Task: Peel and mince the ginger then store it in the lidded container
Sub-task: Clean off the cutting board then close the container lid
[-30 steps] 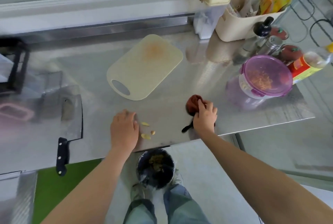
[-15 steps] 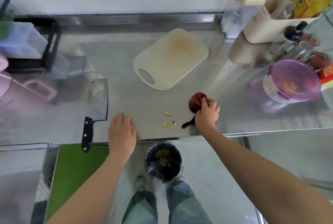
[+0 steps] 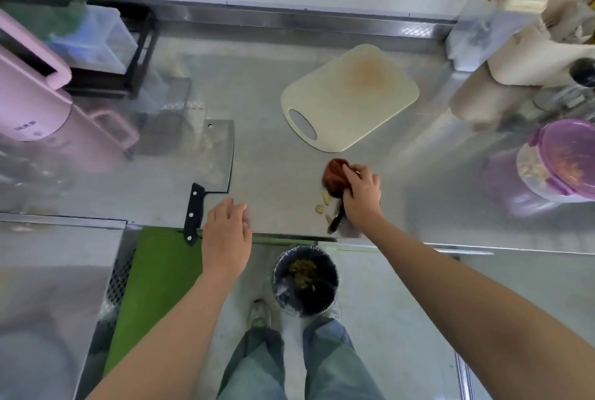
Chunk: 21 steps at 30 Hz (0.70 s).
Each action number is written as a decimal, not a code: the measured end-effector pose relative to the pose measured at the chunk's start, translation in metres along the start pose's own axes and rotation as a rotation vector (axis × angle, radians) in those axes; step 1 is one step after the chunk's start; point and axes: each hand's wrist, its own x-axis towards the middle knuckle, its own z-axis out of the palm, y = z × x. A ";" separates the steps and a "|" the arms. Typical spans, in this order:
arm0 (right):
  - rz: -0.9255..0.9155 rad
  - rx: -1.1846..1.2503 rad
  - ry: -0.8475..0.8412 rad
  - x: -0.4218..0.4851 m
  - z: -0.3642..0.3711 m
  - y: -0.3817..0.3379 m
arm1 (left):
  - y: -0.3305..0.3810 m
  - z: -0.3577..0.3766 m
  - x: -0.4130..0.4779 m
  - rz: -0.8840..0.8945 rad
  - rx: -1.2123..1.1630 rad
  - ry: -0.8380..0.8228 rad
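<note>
**Left hand leaves the scraps and nears the cleaver**

Since a second ago the left hand (image 3: 227, 232) has slid left, away from the ginger scraps (image 3: 325, 197) it sat beside, and the right hand has brought its wad up against them.

The cleaver (image 3: 215, 161) lies flat on the steel surface (image 3: 273, 174), a broad mirror-bright blade with its black riveted handle overhanging the near edge. Just right of that handle is the left hand, its grip slack, fingers loosely spread and holding nothing. It is probably about to take the handle.

On the floor below the edge stands a round, dark-lined bin (image 3: 280, 274), well placed to catch sweepings. Above it lie the few pale, knobbly scraps, touching a dark red wad (image 3: 333, 174) (cloth or scourer, I cannot tell). The right hand (image 3: 363, 196) curls over the wad, likely to wipe the scraps off. Behind sits a smooth cream cutting board (image 3: 360, 103) with rounded corners and an orange stain.

Far right, the lidded container (image 3: 570, 154) is closed, with minced ginger showing through its translucent purple lid.
</note>
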 end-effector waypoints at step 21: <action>-0.430 0.114 -0.393 -0.070 0.023 -0.007 | 0.015 0.010 -0.017 0.059 0.068 -0.028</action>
